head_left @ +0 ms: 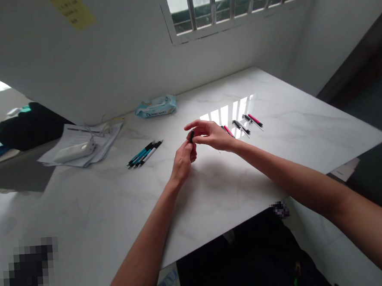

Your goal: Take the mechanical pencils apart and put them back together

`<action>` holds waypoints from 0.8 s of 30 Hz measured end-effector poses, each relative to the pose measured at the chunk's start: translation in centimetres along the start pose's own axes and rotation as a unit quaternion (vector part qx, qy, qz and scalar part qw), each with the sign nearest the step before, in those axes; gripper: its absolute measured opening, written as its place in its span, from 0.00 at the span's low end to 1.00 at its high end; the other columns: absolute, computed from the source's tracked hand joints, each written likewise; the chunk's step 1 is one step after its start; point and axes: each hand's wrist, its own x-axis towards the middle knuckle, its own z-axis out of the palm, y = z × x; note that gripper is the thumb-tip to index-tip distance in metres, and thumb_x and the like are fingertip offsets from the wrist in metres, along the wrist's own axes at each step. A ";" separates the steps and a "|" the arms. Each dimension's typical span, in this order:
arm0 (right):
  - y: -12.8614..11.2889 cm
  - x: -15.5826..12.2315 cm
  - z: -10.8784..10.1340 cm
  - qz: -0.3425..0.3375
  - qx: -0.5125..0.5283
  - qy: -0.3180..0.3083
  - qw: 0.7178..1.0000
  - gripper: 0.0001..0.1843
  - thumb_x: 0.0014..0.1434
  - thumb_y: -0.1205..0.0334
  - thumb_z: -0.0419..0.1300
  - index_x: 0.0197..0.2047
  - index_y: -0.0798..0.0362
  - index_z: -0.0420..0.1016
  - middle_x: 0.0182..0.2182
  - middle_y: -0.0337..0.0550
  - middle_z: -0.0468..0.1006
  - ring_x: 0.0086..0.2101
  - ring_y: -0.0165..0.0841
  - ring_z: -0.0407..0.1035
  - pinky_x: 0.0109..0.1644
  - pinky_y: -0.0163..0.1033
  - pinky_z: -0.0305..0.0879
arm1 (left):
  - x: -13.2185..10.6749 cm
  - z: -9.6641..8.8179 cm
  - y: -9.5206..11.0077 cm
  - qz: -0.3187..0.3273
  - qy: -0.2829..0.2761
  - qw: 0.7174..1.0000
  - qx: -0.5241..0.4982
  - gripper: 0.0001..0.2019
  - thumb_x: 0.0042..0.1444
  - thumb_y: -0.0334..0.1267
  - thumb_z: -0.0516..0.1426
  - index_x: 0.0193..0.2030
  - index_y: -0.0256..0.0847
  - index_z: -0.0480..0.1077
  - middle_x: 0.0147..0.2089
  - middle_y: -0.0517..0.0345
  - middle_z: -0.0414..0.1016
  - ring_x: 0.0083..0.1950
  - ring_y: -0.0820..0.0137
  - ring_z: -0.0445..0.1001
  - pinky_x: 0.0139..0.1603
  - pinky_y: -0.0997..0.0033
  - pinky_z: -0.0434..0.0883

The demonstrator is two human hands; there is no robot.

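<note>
My left hand (pixel 181 164) is closed, its thumb and fingers pinching a small black pen part (pixel 191 136) that points upward. From the right, my right hand (pixel 214 135) reaches over, with its thumb and a finger closed about the same black part. The rest of what the left hand holds is hidden in its grip. Behind and right of my right hand lie loose pen pieces (pixel 241 127), black, white and silver, and a red barrel (pixel 255 119). Several whole pens (pixel 144 154), blue, white and black, lie side by side left of my hands.
A light-blue pack of wipes (pixel 156 107) lies near the wall. Papers (pixel 105 144) with a white device (pixel 75 152) and a cable sit at the left of the white marbled table (pixel 117 212). The table's front edge is close to my body. A barred window is above.
</note>
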 end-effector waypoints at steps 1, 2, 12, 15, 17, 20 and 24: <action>0.0 0.0 0.0 0.001 0.003 0.003 1.000 0.26 0.57 0.63 0.68 0.59 0.52 0.77 0.44 0.44 0.86 0.44 0.37 0.81 0.51 0.43 0.78 | 0.0 0.0 0.0 -0.003 0.002 1.000 -0.003 0.18 0.68 0.53 0.58 0.34 0.43 0.62 0.27 0.64 0.55 0.26 0.73 0.53 0.27 0.71 0.53; 0.1 0.0 -0.1 0.001 -0.005 0.011 1.000 0.27 0.56 0.63 0.69 0.60 0.51 0.76 0.45 0.44 0.86 0.46 0.38 0.81 0.52 0.44 0.78 | 0.0 0.0 0.0 -0.005 0.003 1.000 -0.003 0.18 0.68 0.53 0.58 0.34 0.43 0.62 0.27 0.65 0.55 0.26 0.73 0.53 0.27 0.71 0.53; 0.2 0.0 0.0 -0.005 -0.039 0.032 0.999 0.24 0.57 0.62 0.68 0.58 0.51 0.77 0.44 0.44 0.84 0.46 0.38 0.79 0.54 0.46 0.78 | 0.0 0.3 0.0 -0.010 -0.002 1.000 -0.004 0.17 0.67 0.52 0.58 0.33 0.43 0.63 0.28 0.64 0.56 0.27 0.73 0.53 0.27 0.71 0.53; 0.3 0.1 -0.1 -0.007 -0.072 0.042 0.996 0.23 0.58 0.57 0.71 0.55 0.52 0.78 0.40 0.42 0.82 0.44 0.38 0.79 0.56 0.47 0.77 | 0.0 0.2 0.0 -0.001 -0.004 1.000 0.000 0.19 0.68 0.54 0.58 0.33 0.43 0.63 0.27 0.64 0.55 0.27 0.73 0.53 0.27 0.71 0.53; 0.3 0.1 -0.2 -0.006 -0.061 0.030 0.998 0.21 0.59 0.58 0.70 0.55 0.52 0.78 0.38 0.41 0.81 0.43 0.37 0.78 0.55 0.47 0.77 | 0.0 0.2 -0.1 -0.003 -0.005 1.000 -0.003 0.19 0.68 0.54 0.58 0.33 0.43 0.63 0.27 0.64 0.55 0.27 0.73 0.53 0.27 0.71 0.53; 0.2 0.1 -0.2 -0.007 -0.028 0.010 1.000 0.23 0.57 0.64 0.67 0.57 0.52 0.78 0.43 0.44 0.84 0.45 0.37 0.79 0.55 0.45 0.77 | 0.1 0.3 -0.3 -0.010 -0.004 1.000 -0.011 0.19 0.68 0.53 0.59 0.33 0.43 0.63 0.28 0.64 0.55 0.27 0.74 0.53 0.27 0.71 0.53; 0.3 0.2 -0.2 0.006 -0.048 0.037 0.998 0.24 0.56 0.59 0.72 0.56 0.52 0.79 0.43 0.44 0.83 0.44 0.37 0.79 0.53 0.45 0.77 | 0.1 0.3 -0.4 -0.002 -0.006 1.000 -0.008 0.20 0.68 0.55 0.59 0.33 0.43 0.63 0.27 0.64 0.55 0.26 0.73 0.53 0.26 0.71 0.53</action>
